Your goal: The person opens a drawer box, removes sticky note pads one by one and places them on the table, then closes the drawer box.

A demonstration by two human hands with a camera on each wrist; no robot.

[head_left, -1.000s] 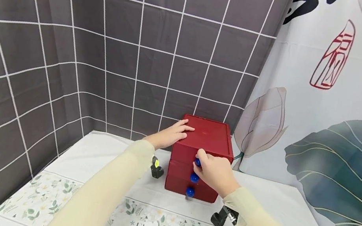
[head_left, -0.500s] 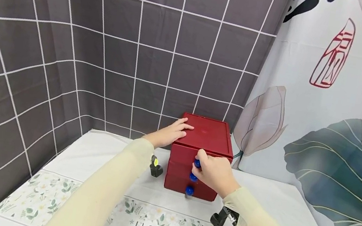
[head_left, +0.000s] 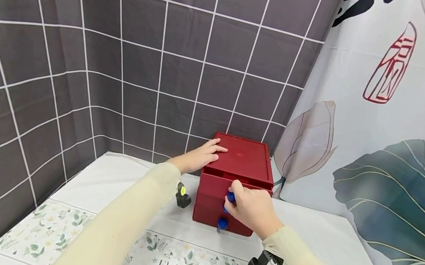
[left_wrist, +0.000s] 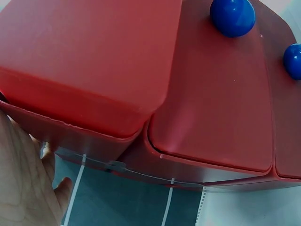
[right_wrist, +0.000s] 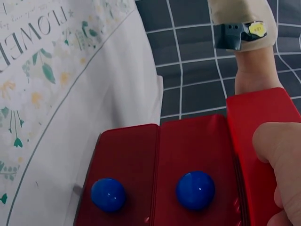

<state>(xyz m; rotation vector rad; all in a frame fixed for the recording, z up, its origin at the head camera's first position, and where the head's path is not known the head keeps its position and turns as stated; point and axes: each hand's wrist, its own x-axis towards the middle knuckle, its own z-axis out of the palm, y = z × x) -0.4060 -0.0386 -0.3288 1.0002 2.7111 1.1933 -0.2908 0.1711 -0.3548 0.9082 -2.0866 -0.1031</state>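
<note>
A red cabinet [head_left: 239,158] with three stacked drawers stands at the back of the table. My left hand [head_left: 199,156] rests on the left side of its top, fingers spread and straight. With curled fingers my right hand [head_left: 252,207] grips the blue knob [head_left: 230,197] of the top drawer [head_left: 212,186], which is pulled out a little. In the right wrist view the drawer front [right_wrist: 263,122] juts past the lower two, and the held knob is hidden by the hand. The middle knob [right_wrist: 195,190] and bottom knob [right_wrist: 108,195] are untouched.
The white tablecloth [head_left: 125,174] has a floral band with the word FLOWER in front of the cabinet. A dark gridded curtain [head_left: 180,75] hangs behind and at the left. A printed cloth [head_left: 397,135] hangs at the right. Both wrists wear black camera mounts.
The top drawer has slid out toward me, leaving a gap under the cabinet top's front edge. My right hand came forward with its knob. The left hand stays in place.
</note>
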